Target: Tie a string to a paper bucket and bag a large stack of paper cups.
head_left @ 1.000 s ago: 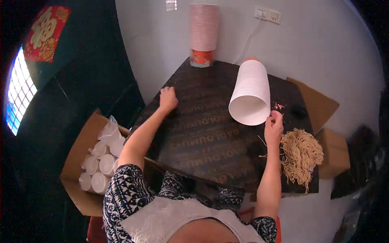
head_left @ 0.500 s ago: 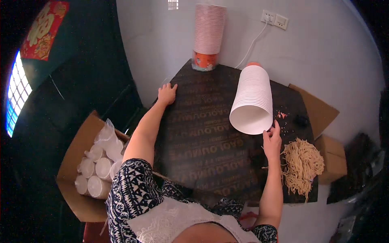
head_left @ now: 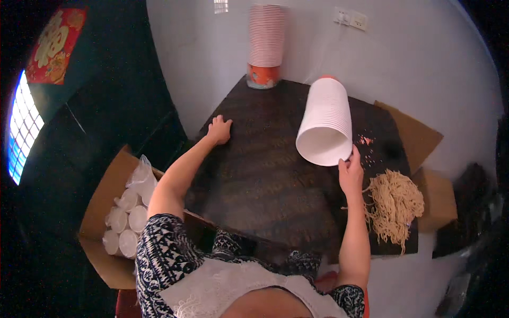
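A long nested stack of white paper tubs [head_left: 324,114] lies on its side on the dark table [head_left: 254,201], its open mouth facing me. At the right of that mouth, my right hand [head_left: 352,172] pinches the rim between thumb and fingers. My left hand [head_left: 219,130] rests on the table by its left edge, holding nothing, thumb apart from the fingers. Behind, near the wall, a tall upright stack of tubs [head_left: 266,40] stands in clear wrapping, with an orange printed tub at its bottom.
Right of my right forearm lies a heap of beige strings [head_left: 395,204]. Small reddish bits [head_left: 366,140] are scattered beyond it. Left of the table, an open cardboard box [head_left: 98,249] holds several bagged white tubs [head_left: 127,220]. A brown carton [head_left: 437,201] sits at the table's right.
My right hand's fingers have closed around the rim of the lying stack. My left hand has slid slightly toward me along the table edge. The whole view has shifted a little.
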